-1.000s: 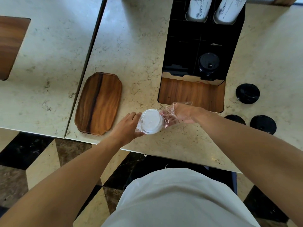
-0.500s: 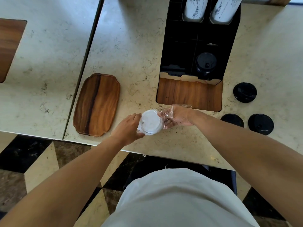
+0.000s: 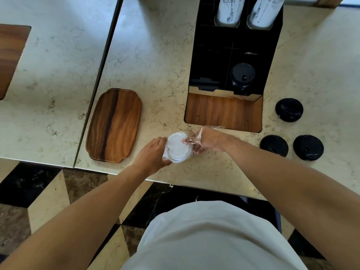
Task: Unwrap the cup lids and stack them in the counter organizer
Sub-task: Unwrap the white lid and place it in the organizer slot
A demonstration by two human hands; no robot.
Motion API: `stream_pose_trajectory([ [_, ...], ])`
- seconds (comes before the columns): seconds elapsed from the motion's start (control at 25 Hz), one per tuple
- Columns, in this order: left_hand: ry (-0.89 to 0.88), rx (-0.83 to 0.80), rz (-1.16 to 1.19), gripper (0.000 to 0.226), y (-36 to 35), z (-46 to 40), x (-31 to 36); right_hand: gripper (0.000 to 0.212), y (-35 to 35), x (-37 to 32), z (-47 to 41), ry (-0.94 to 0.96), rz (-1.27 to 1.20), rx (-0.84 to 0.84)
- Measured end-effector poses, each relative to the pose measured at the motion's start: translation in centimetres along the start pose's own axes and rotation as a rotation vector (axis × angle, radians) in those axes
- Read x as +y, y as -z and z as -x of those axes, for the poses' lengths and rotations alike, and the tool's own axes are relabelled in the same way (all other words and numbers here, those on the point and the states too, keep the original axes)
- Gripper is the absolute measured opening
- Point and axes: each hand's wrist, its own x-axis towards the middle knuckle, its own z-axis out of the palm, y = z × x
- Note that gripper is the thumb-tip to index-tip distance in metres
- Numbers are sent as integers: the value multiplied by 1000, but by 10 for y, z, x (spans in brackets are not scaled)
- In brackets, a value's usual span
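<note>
White lids [image 3: 177, 147]: a short stack in clear wrap, held just above the near edge of the marble counter [image 3: 155, 55], in front of the organizer
Plastic wrap [image 3: 192, 140]: bunched over the right fingers and drawn further off the top lid than a second ago — the lid's face now reads mostly bare
Left hand [image 3: 153, 155]: fingers curled round the stack's left rim, gripping it steady
Right hand [image 3: 209, 140]: fingers closed on the film, pinching and pulling it to the right
Meaning for the task: unwrapping looks under way, not finished — film clings at the stack's lower left, and no white lid is in the organizer yet
Organizer [image 3: 212, 61]: black, one dark lidded stack [image 3: 242, 76] in its right compartment, two printed cup sleeves [image 3: 245, 10] behind
Nearby: three loose black lids [image 3: 289, 109] at right, a wooden tray [image 3: 115, 124] at left
</note>
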Motion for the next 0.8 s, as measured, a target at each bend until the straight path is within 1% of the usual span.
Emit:
stream_pose_trajectory([
  [0.08, -9, -12, 0, 80, 2, 1, -3, 24, 1, 0, 1, 7, -5, -37],
  [0.16, -27, -26, 1, 78, 5, 2, -5, 17, 7, 1, 3, -5, -62, -75],
  [0.24, -45, -67, -2, 79, 8, 2, -6, 23, 12, 3, 4, -42, -98, -80],
  [0.36, -48, -180, -56, 81, 8, 4, -6, 33, 20, 6, 7, -96, -83, -78],
  [0.4, -51, -205, -79, 80, 8, 5, -7, 30, 23, 7, 9, -105, -81, -74],
  [0.48, -52, -224, -96, 78, 7, 7, -9, 17, 29, 7, 12, -121, -106, -66],
  [0.56, -48, -219, -87, 77, 7, 9, -12, 14, 37, 8, 15, -142, -154, -77],
  [0.64, -46, -219, -78, 76, 8, 10, -16, 24, 46, 10, 19, -146, -196, -103],
  [0.72, -40, -209, -73, 75, 9, 11, -19, 42, 58, 13, 23, -155, -236, -105],
  [0.8, -35, -200, -70, 74, 10, 11, -22, 49, 68, 15, 27, -168, -240, -108],
])
